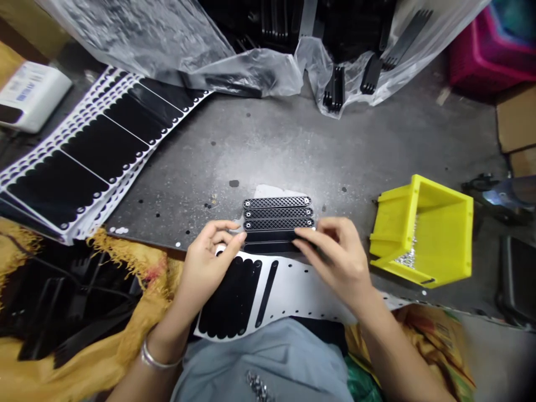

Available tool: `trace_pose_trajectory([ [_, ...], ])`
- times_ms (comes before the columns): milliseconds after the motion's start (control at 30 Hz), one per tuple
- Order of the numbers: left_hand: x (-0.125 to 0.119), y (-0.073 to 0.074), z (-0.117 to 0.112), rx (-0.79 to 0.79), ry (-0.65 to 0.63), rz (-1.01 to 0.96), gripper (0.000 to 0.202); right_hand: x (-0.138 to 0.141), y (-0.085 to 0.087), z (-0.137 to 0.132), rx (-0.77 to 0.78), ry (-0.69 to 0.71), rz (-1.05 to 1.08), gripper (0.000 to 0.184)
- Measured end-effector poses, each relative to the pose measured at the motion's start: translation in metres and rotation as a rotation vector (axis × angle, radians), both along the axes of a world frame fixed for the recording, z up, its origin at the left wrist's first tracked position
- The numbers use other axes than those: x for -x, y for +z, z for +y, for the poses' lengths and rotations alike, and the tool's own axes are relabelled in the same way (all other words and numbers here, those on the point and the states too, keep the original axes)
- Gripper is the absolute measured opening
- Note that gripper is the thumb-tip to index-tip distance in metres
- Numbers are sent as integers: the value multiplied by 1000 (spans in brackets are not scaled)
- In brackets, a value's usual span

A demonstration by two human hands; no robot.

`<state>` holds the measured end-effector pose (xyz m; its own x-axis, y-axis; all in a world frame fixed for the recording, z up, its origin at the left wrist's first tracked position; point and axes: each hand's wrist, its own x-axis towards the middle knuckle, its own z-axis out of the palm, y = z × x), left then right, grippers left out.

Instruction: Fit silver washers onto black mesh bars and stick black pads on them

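Note:
Several narrow black plastic bars lie side by side in front of me. The far ones, such as the lattice-faced bar [278,213], show a crisscross pattern and a round hole at each end. Closer to me is a smooth black bar [270,237]. My left hand [214,254] has its thumb and index finger closed at this bar's left end. At the right end, my right hand [337,257] pinches it between thumb and fingers. Below lies a white backing sheet [307,290] with black adhesive strips [230,298] on its left part and one separate strip [267,293].
A yellow bin [444,240] holding small shiny metal parts stands at right. Stacked sticker sheets [109,139] lie at left by a white box [36,92]. Clear plastic bagging [268,67] with black parts spans the back. A pink crate [481,56] is far right.

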<state>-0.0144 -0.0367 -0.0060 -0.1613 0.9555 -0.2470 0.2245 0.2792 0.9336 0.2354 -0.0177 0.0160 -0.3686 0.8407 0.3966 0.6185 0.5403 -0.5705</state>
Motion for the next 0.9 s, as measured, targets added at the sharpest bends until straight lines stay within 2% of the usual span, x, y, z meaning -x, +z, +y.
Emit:
trace_pose_trajectory([
  [167,-15,16,-12,-33,32,-76,22,47,-1,-38,87,141,67,29],
  [267,-17,17,-16,-64,67,-82,19,50,5,-53,176,186,207,19],
  [333,-15,13,-17,-84,100,-62,19,38,13,-60,406,307,354,7],
  [400,-11,7,-16,-97,121,-33,19,22,23,-61,685,411,568,15],
  [467,-7,2,-13,-100,115,-17,19,10,30,-51,798,371,764,23],
  [533,-3,0,-8,-97,83,-8,19,7,30,-31,671,221,717,19],
  [600,1,-1,-3,-92,42,6,20,15,24,-5,416,115,413,20],
  [700,6,-2,4,-58,-26,48,22,34,8,28,100,167,30,29],
  [767,8,-2,8,-38,-62,72,21,44,-2,40,29,266,-35,22],
  [833,9,-4,10,-52,-84,96,19,48,-7,46,33,330,-34,12],
  [900,9,-4,12,-95,-94,113,18,49,-9,48,68,357,-13,10],
])
